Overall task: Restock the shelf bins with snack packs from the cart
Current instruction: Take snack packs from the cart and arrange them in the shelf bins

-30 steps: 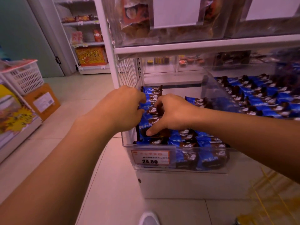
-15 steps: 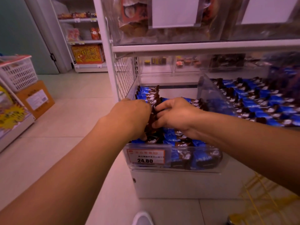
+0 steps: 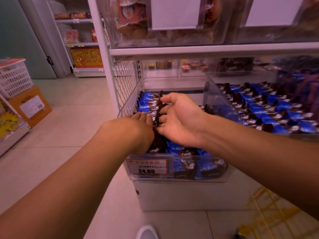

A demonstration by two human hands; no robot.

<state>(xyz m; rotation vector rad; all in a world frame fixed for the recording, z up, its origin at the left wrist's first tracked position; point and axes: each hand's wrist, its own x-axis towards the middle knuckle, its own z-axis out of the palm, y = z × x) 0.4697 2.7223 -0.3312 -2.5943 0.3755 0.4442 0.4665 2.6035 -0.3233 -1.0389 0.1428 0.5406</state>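
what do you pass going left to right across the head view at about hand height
cardboard box → left hand → right hand → clear divider → rows of blue snack packs in the right bin

White basket (image 3: 14,78) above cardboard box (image 3: 30,106)

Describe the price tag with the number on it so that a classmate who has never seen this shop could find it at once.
Start at the white shelf unit and drop to its lowest level, where a clear bin holds blue and brown snack packs. The price tag sits on that bin's front wall, at the left end. It alone is red-bordered and reads 24.80; the cards above are blank white.
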